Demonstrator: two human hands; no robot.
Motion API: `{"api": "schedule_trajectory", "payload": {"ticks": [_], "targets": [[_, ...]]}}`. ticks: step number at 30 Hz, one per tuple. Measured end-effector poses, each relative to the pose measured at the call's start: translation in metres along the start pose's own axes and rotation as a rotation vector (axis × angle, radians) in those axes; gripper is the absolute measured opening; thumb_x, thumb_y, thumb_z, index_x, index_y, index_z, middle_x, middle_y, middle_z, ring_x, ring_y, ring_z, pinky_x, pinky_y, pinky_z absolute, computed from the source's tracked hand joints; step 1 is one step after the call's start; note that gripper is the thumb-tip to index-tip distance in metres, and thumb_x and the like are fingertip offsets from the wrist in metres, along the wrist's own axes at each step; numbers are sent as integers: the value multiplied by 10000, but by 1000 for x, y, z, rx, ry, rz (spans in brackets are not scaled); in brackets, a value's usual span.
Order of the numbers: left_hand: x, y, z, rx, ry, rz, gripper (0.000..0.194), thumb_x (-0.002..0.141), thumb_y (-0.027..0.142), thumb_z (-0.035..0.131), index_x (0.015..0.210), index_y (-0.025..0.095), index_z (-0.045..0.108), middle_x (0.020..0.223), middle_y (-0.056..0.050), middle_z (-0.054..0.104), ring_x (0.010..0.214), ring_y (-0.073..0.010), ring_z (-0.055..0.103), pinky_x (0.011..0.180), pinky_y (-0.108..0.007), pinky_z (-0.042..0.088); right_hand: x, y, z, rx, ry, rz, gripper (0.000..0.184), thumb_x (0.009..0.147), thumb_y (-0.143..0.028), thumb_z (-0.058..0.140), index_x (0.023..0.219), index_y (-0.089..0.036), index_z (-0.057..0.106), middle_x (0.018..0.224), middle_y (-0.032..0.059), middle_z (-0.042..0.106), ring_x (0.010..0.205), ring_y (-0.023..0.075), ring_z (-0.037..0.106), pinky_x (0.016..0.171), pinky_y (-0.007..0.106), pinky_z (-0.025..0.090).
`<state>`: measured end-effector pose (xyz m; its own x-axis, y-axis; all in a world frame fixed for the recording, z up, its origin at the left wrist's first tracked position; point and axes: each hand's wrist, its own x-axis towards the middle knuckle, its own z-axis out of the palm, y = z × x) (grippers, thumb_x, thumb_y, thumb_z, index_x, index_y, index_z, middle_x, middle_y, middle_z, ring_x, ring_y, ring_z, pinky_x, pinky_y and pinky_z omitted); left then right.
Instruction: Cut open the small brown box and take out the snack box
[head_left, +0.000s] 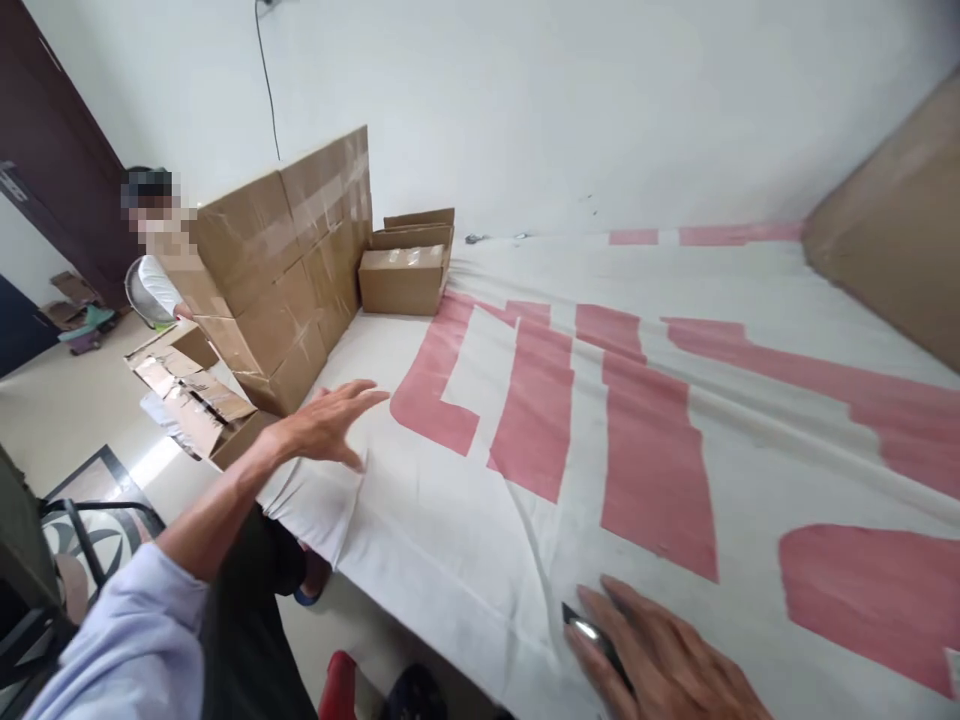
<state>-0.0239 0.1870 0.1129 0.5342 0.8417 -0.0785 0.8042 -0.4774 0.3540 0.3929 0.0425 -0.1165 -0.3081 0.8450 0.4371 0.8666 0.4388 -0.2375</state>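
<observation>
My left hand [326, 422] reaches out over the near left edge of the table, its thumb and fingers spread with nothing between them. Below it lies a white cloth [420, 510] with large red printed shapes [660, 460], wrinkled in places. At the lower right, my right hand [667, 650] is low over the cloth, closed around a small dark tool with a shiny metal part [589, 630]. It looks like a cutter, but most of it is hidden under the fingers.
Stacked cardboard boxes [281, 260] rise at the table's left end, with a smaller carton [405, 275] beside them. Another person [159, 285] sits behind the stack. Open cartons [187, 390] stand lower left. A large brown box [892, 220] stands at the right.
</observation>
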Motion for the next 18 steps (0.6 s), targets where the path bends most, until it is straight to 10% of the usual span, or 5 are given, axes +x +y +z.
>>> {"api": "schedule_trajectory", "payload": {"ticks": [7,13,18], "targets": [[-132,-64,-63,304,-97,-385,1256,400,298,1046,1557,288,559,1681,-231,471,1571,-533,368,1242,-704,291,9,-2,2,22,-1,-48,321,980,-345,468,1105,-308,762,1289,137,765,1192,359,693,922,529,582],[-126,-72,-70,359,-165,-298,1138,542,256,936,1593,258,501,1635,-213,534,1535,-460,436,1233,-585,324,11,4,16,-25,114,-65,349,991,-399,479,1097,-256,780,1217,155,790,1119,350,730,910,506,605],[-98,-20,-42,304,-94,-83,952,662,505,907,1501,219,559,1446,-199,641,1286,-446,629,1137,-549,406,6,11,15,-3,61,-31,403,990,-477,484,1093,-249,800,1203,147,804,1127,343,750,908,477,628]]}}
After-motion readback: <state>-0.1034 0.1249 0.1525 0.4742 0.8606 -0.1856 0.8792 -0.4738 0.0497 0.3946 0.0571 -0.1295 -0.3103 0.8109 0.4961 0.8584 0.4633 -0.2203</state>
